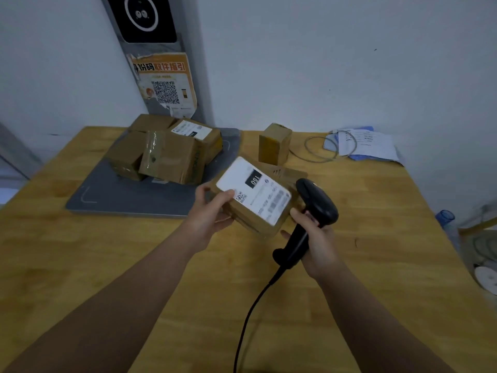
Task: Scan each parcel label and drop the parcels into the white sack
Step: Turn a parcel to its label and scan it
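Observation:
My left hand (212,211) grips a flat brown parcel (254,208) by its left end, thumb on the white label (252,189), which faces up. My right hand (313,238) holds a black handheld barcode scanner (314,208) by its handle, its head right beside the parcel's right edge. The scanner's black cable (250,313) trails down toward me. Several more brown parcels (166,154) are piled on a grey mat (129,195) at the back left. One small parcel (274,144) stands upright behind the held one. No white sack is in view.
The wooden table (107,251) spans the view. Papers and a blue sheet (368,144) with a grey cable loop (320,146) lie at the back right. A plastic bottle (447,224) stands off the right edge. A poster with a QR code (164,84) hangs on the wall.

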Motion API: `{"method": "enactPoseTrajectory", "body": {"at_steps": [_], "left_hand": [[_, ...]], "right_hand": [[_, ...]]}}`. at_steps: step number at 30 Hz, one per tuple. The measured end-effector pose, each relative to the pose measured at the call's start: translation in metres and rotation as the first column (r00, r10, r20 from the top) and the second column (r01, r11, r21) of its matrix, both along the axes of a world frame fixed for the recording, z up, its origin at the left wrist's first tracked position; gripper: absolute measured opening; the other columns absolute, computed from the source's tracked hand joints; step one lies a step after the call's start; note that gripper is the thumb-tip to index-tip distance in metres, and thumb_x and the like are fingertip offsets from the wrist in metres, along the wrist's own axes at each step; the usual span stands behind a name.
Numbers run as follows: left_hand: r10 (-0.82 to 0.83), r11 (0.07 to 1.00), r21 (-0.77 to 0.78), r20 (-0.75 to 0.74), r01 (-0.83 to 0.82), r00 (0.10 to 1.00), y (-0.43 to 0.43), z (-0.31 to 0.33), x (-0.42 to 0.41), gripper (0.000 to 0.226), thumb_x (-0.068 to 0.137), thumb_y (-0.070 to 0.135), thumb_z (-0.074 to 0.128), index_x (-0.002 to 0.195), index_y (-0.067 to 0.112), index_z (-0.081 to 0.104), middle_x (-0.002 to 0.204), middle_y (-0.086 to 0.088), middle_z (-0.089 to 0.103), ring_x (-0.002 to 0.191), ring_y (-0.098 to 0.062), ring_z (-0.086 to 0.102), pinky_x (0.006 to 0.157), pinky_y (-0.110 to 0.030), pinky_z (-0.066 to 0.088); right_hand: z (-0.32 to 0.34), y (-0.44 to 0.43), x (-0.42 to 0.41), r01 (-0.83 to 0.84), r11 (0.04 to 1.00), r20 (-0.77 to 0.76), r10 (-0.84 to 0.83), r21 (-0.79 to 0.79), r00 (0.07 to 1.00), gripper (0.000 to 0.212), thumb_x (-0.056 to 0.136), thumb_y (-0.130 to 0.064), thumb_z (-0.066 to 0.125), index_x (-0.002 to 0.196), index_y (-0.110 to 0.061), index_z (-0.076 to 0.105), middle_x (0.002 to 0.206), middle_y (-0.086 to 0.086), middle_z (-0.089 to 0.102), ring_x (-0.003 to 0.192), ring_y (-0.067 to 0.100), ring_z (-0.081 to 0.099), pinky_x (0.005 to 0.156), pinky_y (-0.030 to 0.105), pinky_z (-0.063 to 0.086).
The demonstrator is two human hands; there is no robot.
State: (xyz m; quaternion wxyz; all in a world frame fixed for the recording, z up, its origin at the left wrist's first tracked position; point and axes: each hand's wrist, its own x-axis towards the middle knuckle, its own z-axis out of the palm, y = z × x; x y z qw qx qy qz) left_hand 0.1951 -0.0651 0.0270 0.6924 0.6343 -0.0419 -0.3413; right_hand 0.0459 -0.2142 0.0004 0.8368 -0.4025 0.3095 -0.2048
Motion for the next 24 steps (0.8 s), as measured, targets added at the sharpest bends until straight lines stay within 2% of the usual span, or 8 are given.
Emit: {"method": "enactPoseTrajectory", "body": {"at_steps": [3,7,11,13,15,19,22,24], "left_hand": [[0.099,0.986,-0.123,-0.115,-0.113,0.988,-0.001,-0.007,-0.022,0.055,0.092,0.024,0.062,0.136,0.021,0.028,0.121,-0.004,0.051,0.11,-0.028,0.06,0.097,-0.042,0.051],[-0.056,0.998,-0.051,-0.177,0.047,0.983,0.005,-0.02,-0.039,0.072,0.082,0.041,0.069,0.142,0.027,0.032,0.133,-0.004,0.053,0.111,-0.026,0.062,0.097,-0.04,0.048],[-0.117,0.962,0.251,0.032,0.105,0.993,0.016,-0.019,-0.039,0.08,0.085,0.048,0.066,0.147,0.025,0.021,0.139,0.001,0.045,0.115,-0.015,0.05,0.096,-0.034,0.035],[-0.109,0.956,0.288,0.16,0.059,0.981,0.02,-0.011,-0.032,0.087,0.086,0.048,0.064,0.152,0.026,0.012,0.151,-0.001,0.033,0.129,-0.02,0.041,0.097,-0.032,0.032],[-0.257,0.929,0.332,0.256,0.164,0.932,0.022,-0.001,-0.027,0.087,0.086,0.044,0.065,0.153,0.031,0.011,0.157,0.002,0.022,0.14,-0.021,0.028,0.101,-0.034,0.029],[-0.583,0.785,0.39,0.198,0.482,0.788,0.024,0.016,-0.016,0.08,0.083,0.03,0.072,0.145,0.046,0.025,0.148,0.001,0.036,0.134,-0.02,0.039,0.104,-0.038,0.039],[-0.638,0.72,0.431,0.103,0.544,0.763,0.026,0.023,-0.012,0.048,0.088,0.021,0.067,0.128,0.039,0.047,0.126,0.002,0.058,0.115,-0.015,0.055,0.084,-0.03,0.049],[-0.635,0.706,0.445,0.052,0.551,0.771,0.029,0.02,-0.011,0.041,0.087,0.022,0.069,0.122,0.036,0.052,0.125,0.0,0.059,0.115,-0.015,0.055,0.091,-0.035,0.048]], "right_hand": [[0.003,0.013,-0.001,-0.014,1.0,-0.034,0.013,-0.014,0.999,0.045,0.071,-0.026,0.078,0.115,-0.021,0.067,0.118,-0.002,0.069,0.114,0.02,0.062,0.096,0.052,0.051],[0.006,0.019,0.003,0.029,1.0,0.017,-0.028,-0.006,0.999,0.041,0.077,-0.021,0.077,0.116,-0.024,0.066,0.119,-0.004,0.07,0.113,0.017,0.063,0.095,0.046,0.051],[0.009,0.002,-0.001,-0.015,0.995,-0.03,0.012,-0.095,0.999,0.027,0.084,-0.007,0.071,0.109,-0.016,0.067,0.111,0.002,0.073,0.107,0.018,0.067,0.096,0.042,0.052],[0.01,-0.009,-0.005,-0.166,0.958,-0.126,0.14,-0.233,0.982,0.023,0.083,-0.004,0.071,0.103,-0.015,0.068,0.105,0.005,0.074,0.107,0.024,0.067,0.094,0.041,0.053],[0.012,-0.018,-0.008,-0.341,0.878,-0.21,0.283,-0.337,0.936,0.024,0.081,-0.002,0.071,0.102,-0.013,0.068,0.103,0.008,0.074,0.108,0.028,0.066,0.09,0.037,0.054],[0.017,-0.025,-0.007,-0.562,0.726,-0.304,0.474,-0.396,0.826,0.04,0.076,-0.005,0.077,0.114,-0.012,0.066,0.111,0.009,0.072,0.109,0.024,0.066,0.099,0.04,0.05],[0.019,-0.024,-0.004,-0.611,0.703,-0.325,0.519,-0.363,0.791,0.046,0.073,-0.009,0.08,0.117,-0.011,0.065,0.112,0.01,0.072,0.109,0.026,0.066,0.1,0.044,0.049],[0.02,-0.022,-0.004,-0.614,0.716,-0.329,0.523,-0.331,0.787,0.036,0.078,-0.003,0.074,0.112,-0.009,0.066,0.109,0.012,0.072,0.107,0.028,0.066,0.099,0.044,0.049]]}}
